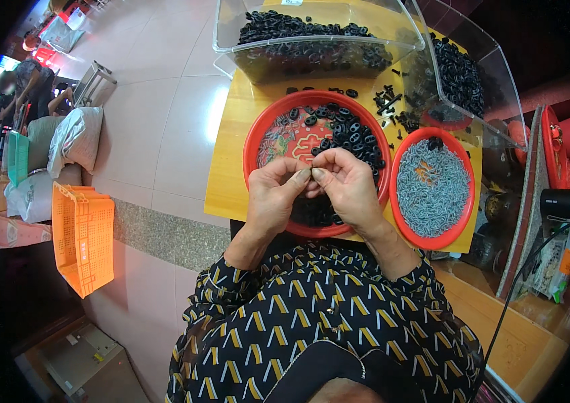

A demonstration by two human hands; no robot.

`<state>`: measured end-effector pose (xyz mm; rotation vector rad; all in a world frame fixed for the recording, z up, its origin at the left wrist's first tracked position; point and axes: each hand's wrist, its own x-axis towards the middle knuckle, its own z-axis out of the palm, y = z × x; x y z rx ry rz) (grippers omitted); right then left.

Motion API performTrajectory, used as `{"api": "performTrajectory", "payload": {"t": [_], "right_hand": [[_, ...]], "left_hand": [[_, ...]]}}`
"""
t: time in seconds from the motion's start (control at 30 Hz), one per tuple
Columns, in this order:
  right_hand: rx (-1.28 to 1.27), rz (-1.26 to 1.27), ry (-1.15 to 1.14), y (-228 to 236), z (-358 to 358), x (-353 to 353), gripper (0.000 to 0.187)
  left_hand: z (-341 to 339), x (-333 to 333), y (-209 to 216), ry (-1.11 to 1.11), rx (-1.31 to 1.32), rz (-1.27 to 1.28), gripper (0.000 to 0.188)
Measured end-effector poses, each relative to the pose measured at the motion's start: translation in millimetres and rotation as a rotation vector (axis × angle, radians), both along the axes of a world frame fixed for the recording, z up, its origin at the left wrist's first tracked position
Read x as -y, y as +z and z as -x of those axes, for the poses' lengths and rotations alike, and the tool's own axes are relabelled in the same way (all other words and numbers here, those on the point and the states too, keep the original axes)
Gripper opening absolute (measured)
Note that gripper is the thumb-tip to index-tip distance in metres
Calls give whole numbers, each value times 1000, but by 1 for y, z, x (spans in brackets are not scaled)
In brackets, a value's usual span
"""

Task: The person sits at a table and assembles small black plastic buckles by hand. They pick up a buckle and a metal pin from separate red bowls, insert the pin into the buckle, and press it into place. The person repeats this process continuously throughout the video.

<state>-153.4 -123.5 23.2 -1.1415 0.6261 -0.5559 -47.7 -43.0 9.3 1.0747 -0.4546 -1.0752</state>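
Two clear bins [231, 33] [501, 77] hold heaps of black pieces [298, 30]. Similar glossy, rounded ones with paired openings crowd the round red tray [251, 151]; silvery screw-like bits [433, 191] fill the red basin [433, 243]. Above the tray, left hand [273, 188] and right hand [349, 185] pinch a small dark piece [311, 170], mostly hidden by fingertips.

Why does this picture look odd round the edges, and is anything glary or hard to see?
All in the head view: the wide lens leaves dark, curved corners; white glare sits on the floor left of the table; the left hand and right hand look clear, but the small piece between them is too tiny to identify.
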Motion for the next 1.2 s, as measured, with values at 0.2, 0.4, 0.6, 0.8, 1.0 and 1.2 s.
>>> {"api": "performTrajectory", "payload": {"t": [0.2,0.4,0.6,0.8,1.0,1.2], "right_hand": [[-45,51,-5,-6,11,6,4],[-32,44,-183,2,38,24,7],[-63,37,-130,2,43,23,7],[-93,63,-135,3,45,22,7],[-134,52,-110,2,46,22,6],[-7,-43,-62,1,39,20,8]], "left_hand": [[0,1,-2,-54,42,-17,15],[-25,-5,-1,114,352,-167,22],[-32,11,-7,6,1313,-84,20],[-24,46,-8,-138,1524,-70,21],[-25,52,-14,-216,1509,-125,19],[-17,39,-3,-169,1217,-110,17]]}}
